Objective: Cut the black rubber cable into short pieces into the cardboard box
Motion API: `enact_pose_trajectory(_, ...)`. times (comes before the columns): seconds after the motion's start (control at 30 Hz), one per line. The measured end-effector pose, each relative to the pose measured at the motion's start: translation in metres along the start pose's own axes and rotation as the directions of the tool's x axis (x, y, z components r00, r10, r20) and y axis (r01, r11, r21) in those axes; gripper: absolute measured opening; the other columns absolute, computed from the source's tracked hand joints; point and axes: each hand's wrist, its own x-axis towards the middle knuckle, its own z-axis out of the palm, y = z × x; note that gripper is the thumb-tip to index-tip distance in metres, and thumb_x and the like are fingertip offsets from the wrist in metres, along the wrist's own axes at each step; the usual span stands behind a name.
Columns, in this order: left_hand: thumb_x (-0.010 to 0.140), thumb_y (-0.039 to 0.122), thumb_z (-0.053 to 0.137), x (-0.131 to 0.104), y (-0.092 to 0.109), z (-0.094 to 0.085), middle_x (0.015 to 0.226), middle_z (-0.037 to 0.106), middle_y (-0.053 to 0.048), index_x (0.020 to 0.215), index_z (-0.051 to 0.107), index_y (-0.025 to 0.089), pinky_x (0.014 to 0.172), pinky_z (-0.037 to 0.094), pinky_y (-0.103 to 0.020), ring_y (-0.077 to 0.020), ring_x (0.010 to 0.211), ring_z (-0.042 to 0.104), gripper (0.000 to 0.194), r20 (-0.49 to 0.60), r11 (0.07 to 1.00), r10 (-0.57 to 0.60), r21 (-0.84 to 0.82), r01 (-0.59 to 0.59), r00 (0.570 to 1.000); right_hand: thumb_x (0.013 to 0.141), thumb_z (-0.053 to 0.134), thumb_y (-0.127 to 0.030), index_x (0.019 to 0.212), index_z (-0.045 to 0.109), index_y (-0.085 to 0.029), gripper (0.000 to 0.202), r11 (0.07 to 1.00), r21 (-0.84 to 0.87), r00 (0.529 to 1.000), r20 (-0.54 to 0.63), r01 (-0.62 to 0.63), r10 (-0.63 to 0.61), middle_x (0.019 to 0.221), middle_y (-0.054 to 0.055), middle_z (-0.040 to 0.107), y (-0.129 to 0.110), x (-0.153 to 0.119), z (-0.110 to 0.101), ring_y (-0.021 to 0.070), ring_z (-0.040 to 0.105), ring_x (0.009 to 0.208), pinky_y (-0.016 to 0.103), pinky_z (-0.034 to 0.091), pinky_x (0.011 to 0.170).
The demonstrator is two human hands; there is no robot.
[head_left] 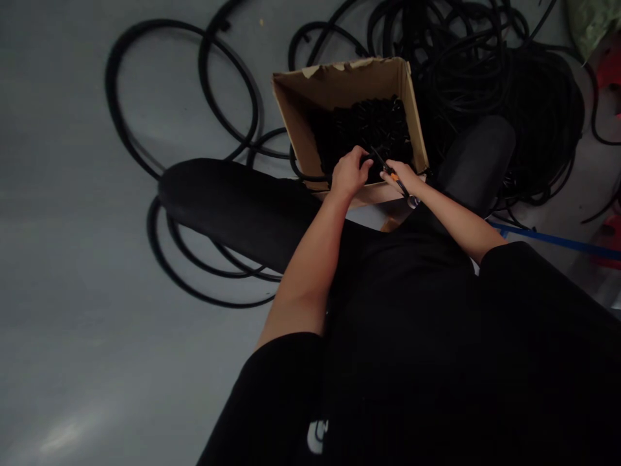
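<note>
Between my knees stands an open cardboard box point(339, 84) with many short black pieces point(369, 123) inside. My left hand point(350, 171) is closed on a black hose point(310, 177) over the box's near side, its fingertips close to the tool. A cutting tool with orange on its handle point(394, 177) is in my right hand point(405, 179), its dark blades pointing up and left towards my left fingertips. Whether the blades touch the hose is too dark to tell.
Loops of black hose point(111, 84) lie on the grey floor point(58, 194) at the left and pass by my knee. A large tangled pile of black hose point(543, 116) is at the right. Blue tape point(557, 241) and red objects point(609, 71) show at the right edge.
</note>
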Motion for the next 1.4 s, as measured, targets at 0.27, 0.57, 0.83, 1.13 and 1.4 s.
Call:
enact_pose_trajectory(0.27,0.116,0.042,0.067,0.001,0.004,-0.006,0.131,0.091,-0.015,0.146,0.085,0.025,0.125,0.063,-0.053,-0.0409,0.14,0.08,0.038,0.113,0.995,0.096,-0.047,-0.091,0.989,0.109,0.081,-0.047,0.096,0.056,-0.029,0.034,0.998,0.032,0.995,0.086,-0.056,0.053,0.082,0.0,0.067,-0.005,-0.007,-0.003,0.0212,0.066,0.079,0.031,0.053,0.078)
enact_pose_trajectory(0.57,0.121,0.039,0.06,0.002,0.006,-0.01,0.129,0.087,-0.019,0.136,0.081,0.022,0.125,0.061,-0.055,-0.0422,0.137,0.081,0.031,0.114,0.997,-0.011,-0.079,0.02,0.993,0.102,0.08,-0.037,0.094,0.056,-0.028,0.027,1.0,0.008,1.0,0.018,0.012,-0.012,0.084,0.0,0.064,-0.004,-0.005,-0.002,0.0232,0.065,0.091,0.033,0.05,0.087)
enact_pose_trajectory(0.83,0.123,0.06,0.059,0.013,-0.014,-0.002,0.09,0.073,-0.009,0.101,0.069,0.025,0.106,0.066,-0.046,-0.0327,0.104,0.078,0.042,0.192,0.975,0.079,-0.218,-0.036,0.978,0.104,0.076,-0.043,0.096,0.054,-0.028,0.028,0.996,0.011,0.995,0.043,0.089,-0.09,0.086,-0.001,0.064,0.014,0.007,0.004,0.022,0.061,0.088,0.034,0.051,0.087)
enact_pose_trajectory(1.13,0.115,0.038,0.064,0.008,-0.004,-0.006,0.111,0.084,-0.013,0.119,0.076,0.023,0.12,0.065,-0.054,-0.0354,0.121,0.079,0.019,0.149,0.981,0.03,-0.193,0.0,0.988,0.112,0.082,-0.042,0.104,0.053,-0.028,0.033,0.993,0.115,0.995,0.097,-0.024,0.012,0.081,-0.005,0.058,0.011,-0.002,0.001,0.0182,0.059,0.075,0.031,0.05,0.074)
enact_pose_trajectory(1.4,0.105,0.025,0.079,0.007,0.0,-0.005,0.128,0.084,-0.014,0.135,0.074,0.023,0.127,0.063,-0.053,-0.0353,0.135,0.077,0.031,0.075,0.983,0.027,-0.181,-0.013,0.997,0.114,0.083,-0.062,0.103,0.053,-0.03,0.045,0.987,0.155,0.992,0.115,0.032,-0.05,0.082,-0.003,0.063,0.009,-0.004,0.007,0.0218,0.065,0.086,0.034,0.059,0.085)
